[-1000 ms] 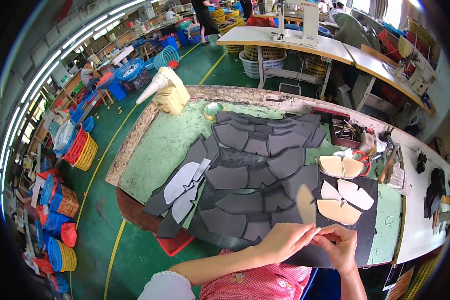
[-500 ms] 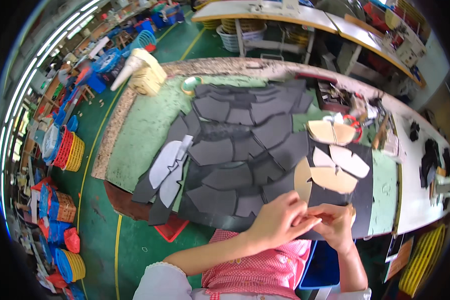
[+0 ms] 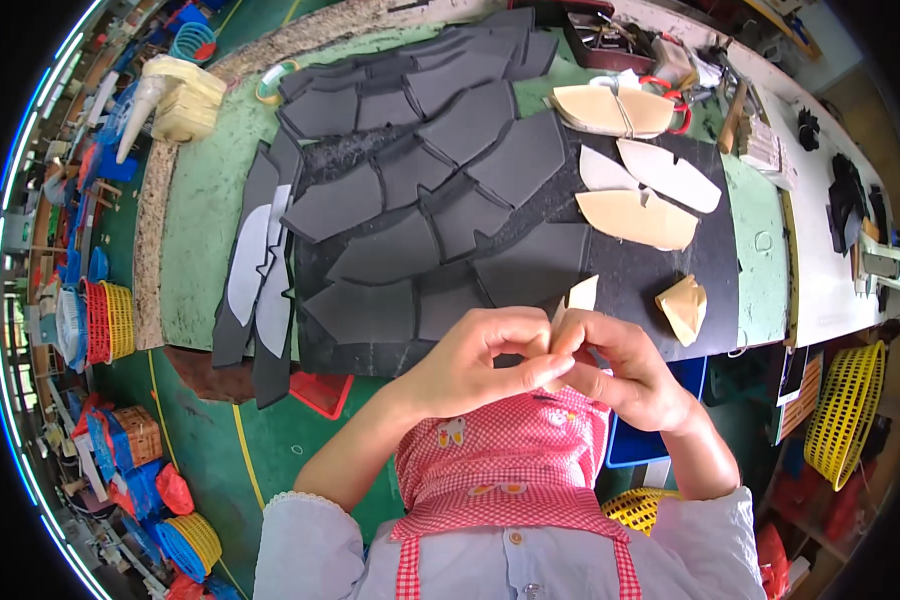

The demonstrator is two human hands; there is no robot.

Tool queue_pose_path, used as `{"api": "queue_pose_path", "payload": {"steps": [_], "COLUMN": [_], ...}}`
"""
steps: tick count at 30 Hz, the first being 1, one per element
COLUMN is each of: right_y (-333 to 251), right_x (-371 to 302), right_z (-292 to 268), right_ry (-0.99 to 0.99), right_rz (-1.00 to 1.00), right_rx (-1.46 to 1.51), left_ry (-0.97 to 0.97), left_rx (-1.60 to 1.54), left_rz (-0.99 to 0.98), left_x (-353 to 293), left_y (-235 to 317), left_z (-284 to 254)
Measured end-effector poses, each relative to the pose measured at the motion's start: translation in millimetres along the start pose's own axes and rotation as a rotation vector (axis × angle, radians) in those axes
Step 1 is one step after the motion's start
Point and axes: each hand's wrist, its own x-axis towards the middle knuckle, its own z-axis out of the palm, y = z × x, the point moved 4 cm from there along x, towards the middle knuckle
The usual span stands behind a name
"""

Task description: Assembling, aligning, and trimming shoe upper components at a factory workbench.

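Over the near edge of the worktable, my left hand (image 3: 485,362) and my right hand (image 3: 625,372) meet, fingers pinched together. A thin cream piece (image 3: 583,292) sticks up from between their fingertips; the rest of it is hidden by my fingers. Just beyond my right hand a folded tan piece (image 3: 681,308) lies on the black sheet (image 3: 630,270). Farther off are a tan curved template (image 3: 640,220), a white notched template (image 3: 673,175) and a tied stack of tan templates (image 3: 615,108). Rows of dark grey cut pieces (image 3: 370,310) spread out left of my hands.
Two pale grey templates (image 3: 248,255) rest on dark strips at the left. A tape roll (image 3: 273,82) and a yellowish block (image 3: 187,100) stand at the far left. Red-handled scissors (image 3: 682,115) and a tool tray (image 3: 610,40) sit far right. A blue bin (image 3: 635,445) is below the table edge.
My view has tilted down toward my body. Both hands have drawn together, and a cream piece now shows upright between them. The folded tan piece now shows on the black sheet.
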Motion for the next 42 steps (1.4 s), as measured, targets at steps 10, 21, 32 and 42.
{"api": "queue_pose_path", "payload": {"steps": [10, 21, 32, 42], "right_y": [-9.4, 26.8, -26.7, 22.9], "right_x": [1.6, -1.7, -32.9, 67.4], "right_z": [8.0, -2.8, -11.4, -1.8], "right_ry": [0.018, 0.27, 0.343, 0.258], "right_rz": [-0.092, 0.155, -0.192, 0.212], "right_rx": [-0.29, 1.063, -1.209, -0.191], "left_ry": [-0.056, 0.144, 0.124, 0.537], "left_rx": [0.374, -0.025, -0.543, 0.328], "left_rz": [0.122, 0.102, -0.43, -0.313], "left_x": [-3.7, -23.1, -71.5, -70.6], "left_y": [-1.1, -19.8, -31.9, -2.1], "left_z": [-7.5, -24.8, -51.3, -98.4]}}
